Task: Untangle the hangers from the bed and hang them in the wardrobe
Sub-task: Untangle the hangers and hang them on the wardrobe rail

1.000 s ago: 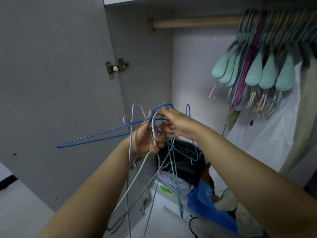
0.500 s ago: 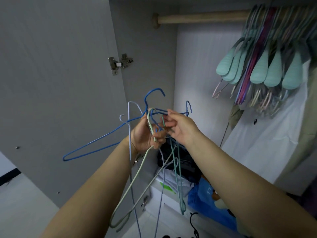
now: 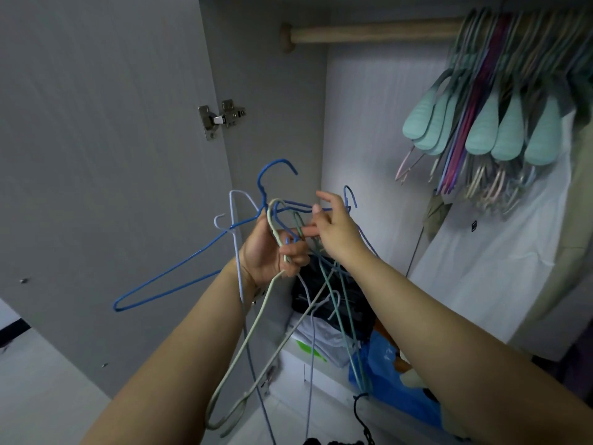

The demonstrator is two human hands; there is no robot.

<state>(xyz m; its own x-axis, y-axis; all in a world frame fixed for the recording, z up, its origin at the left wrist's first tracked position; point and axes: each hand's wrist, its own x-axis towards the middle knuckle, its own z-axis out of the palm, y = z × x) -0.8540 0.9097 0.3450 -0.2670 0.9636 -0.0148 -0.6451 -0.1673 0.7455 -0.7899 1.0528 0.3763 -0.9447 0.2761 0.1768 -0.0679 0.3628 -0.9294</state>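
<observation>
I stand before the open wardrobe with a tangled bundle of wire hangers in beige, green, pale blue and blue. My left hand grips the bundle around the necks, and the long loops hang down below it. One blue hanger sticks out above, with its hook upward and one arm slanting down to the left. My right hand reaches into the hooks from the right and pinches the blue hanger's wire between thumb and fingers. The wooden rail runs across the top, bare at its left end.
Many hangers with teal ends crowd the rail's right part, above a white garment. The grey door stands open on the left, with its hinge. A black bag and a blue bag lie on the wardrobe floor.
The blue hanger has risen out of the bundle and its hook now points up. Both hands have lifted a little toward the rail.
</observation>
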